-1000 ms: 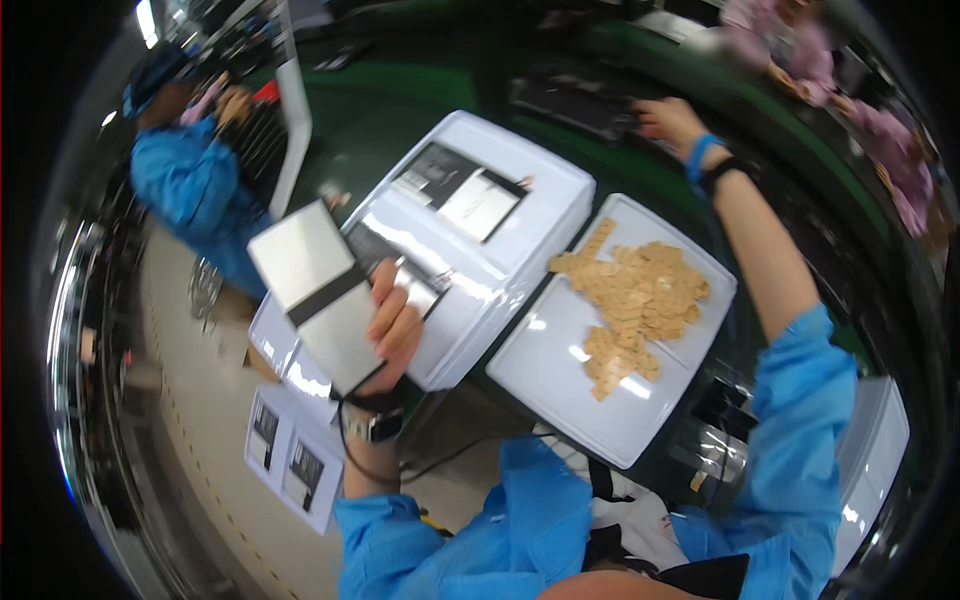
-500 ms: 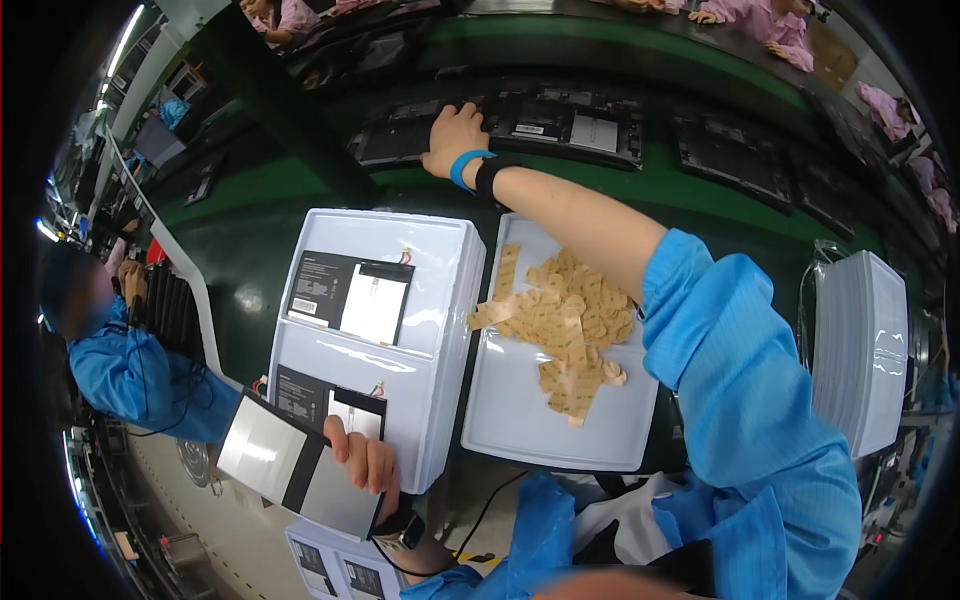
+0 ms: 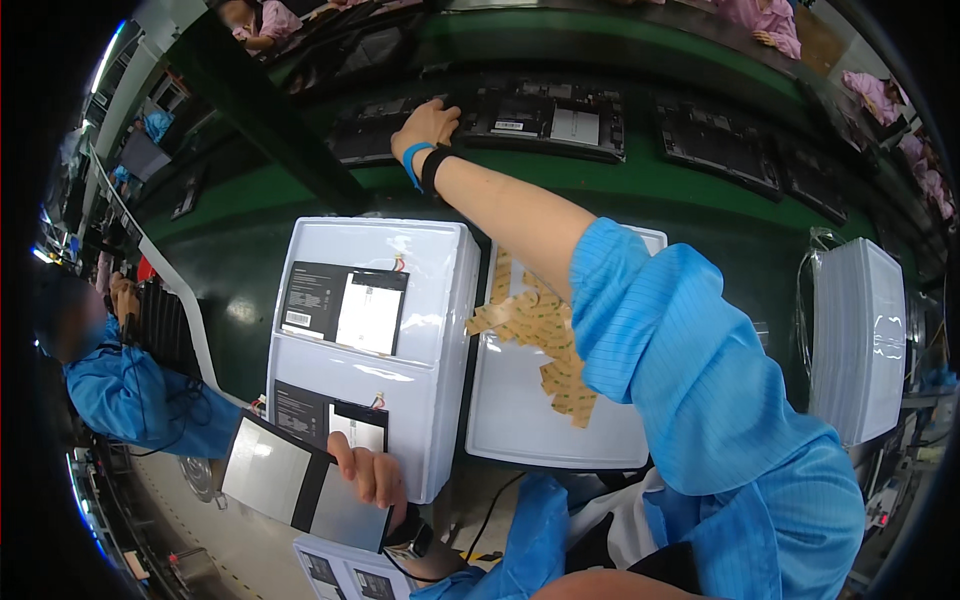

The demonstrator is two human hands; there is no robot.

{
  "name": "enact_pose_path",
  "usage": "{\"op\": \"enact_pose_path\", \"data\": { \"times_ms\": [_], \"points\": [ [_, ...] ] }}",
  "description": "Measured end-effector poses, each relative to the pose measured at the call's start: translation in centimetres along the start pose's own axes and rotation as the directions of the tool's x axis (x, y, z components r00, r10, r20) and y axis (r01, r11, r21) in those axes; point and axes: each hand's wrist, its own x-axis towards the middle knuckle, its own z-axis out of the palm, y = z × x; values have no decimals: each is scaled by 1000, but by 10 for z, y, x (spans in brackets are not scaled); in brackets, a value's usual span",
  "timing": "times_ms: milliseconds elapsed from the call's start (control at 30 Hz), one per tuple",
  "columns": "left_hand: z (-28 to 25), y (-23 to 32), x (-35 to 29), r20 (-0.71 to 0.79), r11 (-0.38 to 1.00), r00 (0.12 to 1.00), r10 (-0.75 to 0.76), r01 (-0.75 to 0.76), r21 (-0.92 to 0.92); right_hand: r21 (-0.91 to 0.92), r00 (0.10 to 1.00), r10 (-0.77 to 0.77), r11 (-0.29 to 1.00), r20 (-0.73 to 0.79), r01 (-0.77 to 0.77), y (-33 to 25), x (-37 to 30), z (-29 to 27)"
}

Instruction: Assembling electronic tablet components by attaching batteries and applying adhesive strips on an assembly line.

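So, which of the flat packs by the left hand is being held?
The silver pack with a black middle band, gripped by the left hand; the other packs there lie in white trays.

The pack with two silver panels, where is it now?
In the head view, the pack is at lower left, in the left hand, partly hiding a white tray.

Silver flat pack [image 3: 290, 478], black band [image 3: 307, 490] across, tilted, dark chassis [image 3: 362, 134], on green surface [image 3: 540, 187]
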Motion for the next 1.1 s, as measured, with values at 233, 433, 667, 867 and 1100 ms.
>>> {"op": "enact_pose_path", "data": {
  "times_ms": [233, 433, 667, 867, 1100],
  "points": [
    [5, 3, -2, -14, 1000, 1000, -13, 14, 19, 112, 973, 232, 966, 11, -232, -10, -6, 18],
    [1, -11, 13, 7, 999, 999, -46, 46, -17, -264, 984, 148, 950, -97, -169, 5, 66, 45],
    [0, 19, -19, -37, 997, 999, -16, 19, 70, -255, 964, 120, 965, 238, -58, -17, 13, 92],
    [0, -10, 20, 78, 990, 987, -139, 138, 19, 200, 760, -384, 923, 524, 329, 12, 121, 57],
    [41, 16, 5, -155, 979, 976, -151, 169, 112, 54, 314, -856, 367, 410, 929, 21, 87, -93]
  ]
}}
